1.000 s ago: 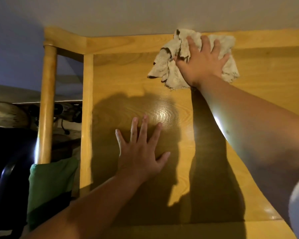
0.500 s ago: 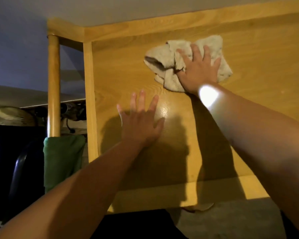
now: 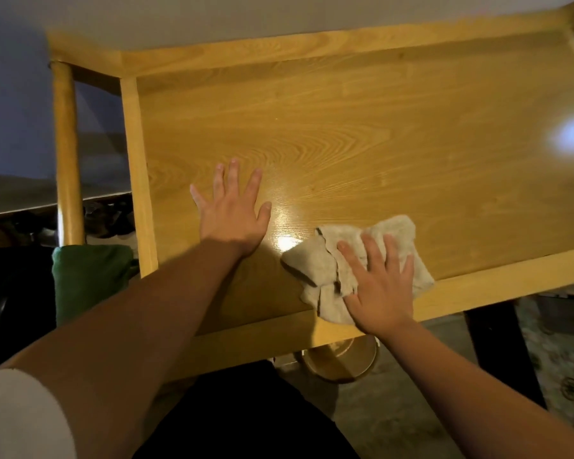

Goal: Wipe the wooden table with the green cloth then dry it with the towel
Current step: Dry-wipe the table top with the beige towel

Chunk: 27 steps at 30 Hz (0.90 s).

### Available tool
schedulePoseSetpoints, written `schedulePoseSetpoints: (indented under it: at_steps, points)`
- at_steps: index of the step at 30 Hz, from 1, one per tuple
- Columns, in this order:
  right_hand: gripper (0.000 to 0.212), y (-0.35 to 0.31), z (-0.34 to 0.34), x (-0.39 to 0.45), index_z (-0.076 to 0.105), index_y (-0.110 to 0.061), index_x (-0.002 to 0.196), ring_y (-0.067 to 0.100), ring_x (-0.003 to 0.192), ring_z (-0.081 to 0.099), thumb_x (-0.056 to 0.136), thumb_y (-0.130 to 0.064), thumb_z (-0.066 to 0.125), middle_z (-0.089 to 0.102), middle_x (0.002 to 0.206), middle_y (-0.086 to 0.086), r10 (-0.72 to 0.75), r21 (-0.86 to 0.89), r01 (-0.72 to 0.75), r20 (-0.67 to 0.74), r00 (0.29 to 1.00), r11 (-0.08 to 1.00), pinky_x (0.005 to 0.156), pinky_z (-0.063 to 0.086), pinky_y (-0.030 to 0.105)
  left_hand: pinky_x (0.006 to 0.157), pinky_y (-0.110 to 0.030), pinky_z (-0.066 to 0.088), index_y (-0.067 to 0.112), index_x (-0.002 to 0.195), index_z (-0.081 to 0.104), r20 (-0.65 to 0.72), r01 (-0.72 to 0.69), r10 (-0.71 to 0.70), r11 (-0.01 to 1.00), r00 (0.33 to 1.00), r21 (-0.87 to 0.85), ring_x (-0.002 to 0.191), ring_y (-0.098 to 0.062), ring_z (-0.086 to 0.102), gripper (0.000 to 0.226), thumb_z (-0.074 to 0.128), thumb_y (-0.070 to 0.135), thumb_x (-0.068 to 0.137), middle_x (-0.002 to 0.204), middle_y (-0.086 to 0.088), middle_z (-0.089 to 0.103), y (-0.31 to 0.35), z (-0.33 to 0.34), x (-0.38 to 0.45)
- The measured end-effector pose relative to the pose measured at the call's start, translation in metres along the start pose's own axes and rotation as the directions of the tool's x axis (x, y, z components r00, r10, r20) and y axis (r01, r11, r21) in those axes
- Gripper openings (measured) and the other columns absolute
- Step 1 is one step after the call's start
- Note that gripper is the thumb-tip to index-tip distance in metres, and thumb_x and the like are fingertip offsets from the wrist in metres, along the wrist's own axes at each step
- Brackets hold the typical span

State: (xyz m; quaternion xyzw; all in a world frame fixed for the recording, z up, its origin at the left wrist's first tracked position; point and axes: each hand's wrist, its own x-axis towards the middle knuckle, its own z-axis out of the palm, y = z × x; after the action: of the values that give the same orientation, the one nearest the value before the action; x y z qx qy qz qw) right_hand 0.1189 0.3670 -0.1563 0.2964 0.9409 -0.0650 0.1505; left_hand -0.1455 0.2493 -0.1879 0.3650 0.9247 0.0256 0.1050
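Flat-palmed, your right hand (image 3: 380,286) presses the beige towel (image 3: 332,263) down with fingers spread; that grip is a press, not a pinch, with nothing curled around the fabric. Your left hand (image 3: 232,207) lies open and empty on the tabletop (image 3: 345,127), fingers splayed, just left of the towel but not touching it.

The towel sits bunched near the tabletop's near edge, partly lapping onto the raised front rim. The green cloth (image 3: 87,276) hangs off the tabletop, beside the left edge below the round post (image 3: 65,154), untouched.

Judging by that, the wiping step looks finished and you are in the drying step. Glossy glare shows between your hands, though whether that is moisture or lamp reflection cannot be told. The far edge and right corner are well apart from the towel now.
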Motion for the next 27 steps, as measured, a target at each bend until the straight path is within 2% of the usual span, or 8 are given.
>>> schedulePoseSetpoints:
  at_steps: [7, 9, 11, 13, 16, 18, 21, 27]
  points:
    - [0.090, -0.003, 0.000, -0.002, 0.014, -0.043, 0.153, 0.039, 0.148, 0.003, 0.068, -0.050, 0.044, 0.017, 0.162, 0.005, 0.034, -0.013, -0.034, 0.037, 0.999, 0.999, 0.110, 0.011, 0.070, 0.109, -0.075, 0.007, 0.037, 0.156, 0.010, 0.023, 0.010, -0.011, 1.000, 1.000, 0.030, 0.153, -0.031, 0.002, 0.069, 0.019, 0.063, 0.092, 0.168, -0.006, 0.005, 0.001, -0.001, 0.003]
    - [0.090, -0.003, 0.001, -0.003, 0.014, -0.043, 0.153, 0.039, 0.148, 0.003, 0.068, -0.051, 0.045, 0.016, 0.163, 0.005, 0.033, -0.013, -0.033, 0.041, 0.999, 0.999, 0.110, 0.011, 0.070, 0.107, -0.077, 0.008, 0.035, 0.154, 0.017, 0.021, 0.029, -0.030, 0.999, 0.999, 0.025, 0.152, -0.034, 0.007, 0.069, 0.024, 0.061, 0.090, 0.166, -0.011, 0.012, 0.001, 0.000, 0.001]
    - [0.090, -0.002, 0.000, -0.002, 0.015, -0.042, 0.153, 0.040, 0.148, 0.005, 0.067, -0.052, 0.043, 0.018, 0.162, 0.006, 0.033, -0.017, -0.032, 0.044, 0.998, 0.999, 0.110, 0.012, 0.071, 0.106, -0.078, 0.013, 0.028, 0.147, 0.032, -0.002, 0.050, -0.050, 0.999, 0.999, 0.021, 0.148, -0.039, 0.019, 0.070, 0.027, 0.059, 0.085, 0.159, -0.017, 0.027, 0.013, -0.002, 0.007]
    - [0.092, -0.001, 0.000, 0.000, 0.017, -0.042, 0.153, 0.040, 0.147, 0.006, 0.066, -0.052, 0.046, 0.018, 0.162, 0.006, 0.025, -0.018, -0.025, 0.051, 0.998, 1.000, 0.109, 0.013, 0.072, 0.106, -0.078, 0.015, 0.024, 0.142, 0.038, 0.018, 0.007, -0.008, 1.000, 1.000, 0.022, 0.144, -0.042, 0.025, 0.071, 0.025, 0.060, 0.082, 0.153, -0.017, 0.035, 0.040, -0.006, 0.022]
    - [0.090, -0.002, 0.001, -0.002, 0.022, -0.040, 0.152, 0.041, 0.146, 0.010, 0.065, -0.051, 0.044, 0.023, 0.161, 0.007, 0.031, -0.005, -0.031, 0.032, 0.999, 1.000, 0.107, 0.016, 0.073, 0.105, -0.078, 0.000, 0.035, 0.155, 0.015, 0.051, -0.132, 0.133, 0.991, 0.990, -0.026, 0.150, -0.044, 0.006, 0.075, 0.014, 0.069, 0.088, 0.166, -0.011, 0.014, 0.084, 0.003, 0.038]
    - [0.090, -0.001, 0.003, 0.000, 0.025, -0.040, 0.151, 0.041, 0.146, 0.013, 0.064, -0.051, 0.043, 0.024, 0.160, 0.006, 0.034, 0.000, -0.034, 0.014, 0.999, 0.999, 0.107, 0.018, 0.073, 0.104, -0.077, -0.007, 0.038, 0.157, 0.009, 0.026, -0.117, 0.119, 0.992, 0.993, -0.054, 0.149, -0.047, -0.001, 0.077, 0.010, 0.075, 0.090, 0.168, -0.009, 0.006, 0.097, 0.008, 0.044]
    - [0.092, 0.000, 0.002, 0.001, 0.024, -0.041, 0.151, 0.039, 0.147, 0.012, 0.062, -0.052, 0.045, 0.021, 0.161, 0.003, 0.071, 0.040, -0.072, 0.021, 0.997, 0.997, 0.106, 0.017, 0.072, 0.105, -0.076, -0.008, 0.038, 0.157, 0.010, -0.023, -0.105, 0.104, 0.994, 0.994, -0.043, 0.149, -0.047, 0.002, 0.078, 0.010, 0.078, 0.090, 0.167, -0.009, 0.008, 0.097, 0.017, 0.045]
    - [0.093, 0.000, 0.002, 0.002, 0.023, -0.042, 0.151, 0.038, 0.148, 0.011, 0.063, -0.057, 0.049, 0.022, 0.161, 0.003, 0.081, 0.048, -0.085, 0.064, 0.995, 0.995, 0.106, 0.018, 0.073, 0.107, -0.076, 0.002, 0.037, 0.155, 0.022, -0.068, -0.111, 0.108, 0.993, 0.992, -0.041, 0.149, -0.046, 0.010, 0.077, 0.028, 0.075, 0.088, 0.166, -0.009, 0.019, 0.099, 0.016, 0.045]
